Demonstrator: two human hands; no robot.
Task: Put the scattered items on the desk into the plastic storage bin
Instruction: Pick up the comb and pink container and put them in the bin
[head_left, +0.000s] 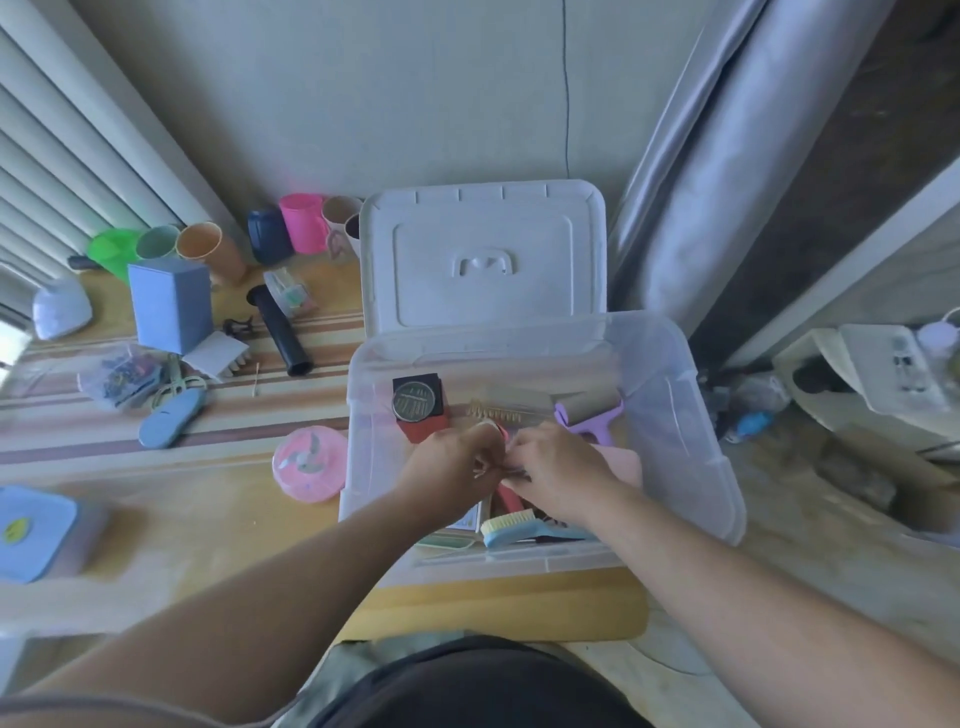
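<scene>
The clear plastic storage bin stands open on the desk, its white lid leaning up behind it. Inside lie a round tin on a red box, a comb, a purple lint roller and a blue brush. My left hand and my right hand meet over the bin's middle, fingers pinched together on a small thing that is mostly hidden. A pink round container sits just left of the bin.
Scattered on the desk to the left: a black tube, a blue box, several cups, a bag of clips, a blue slipper-shaped item, a blue lidded box. A curtain hangs to the right.
</scene>
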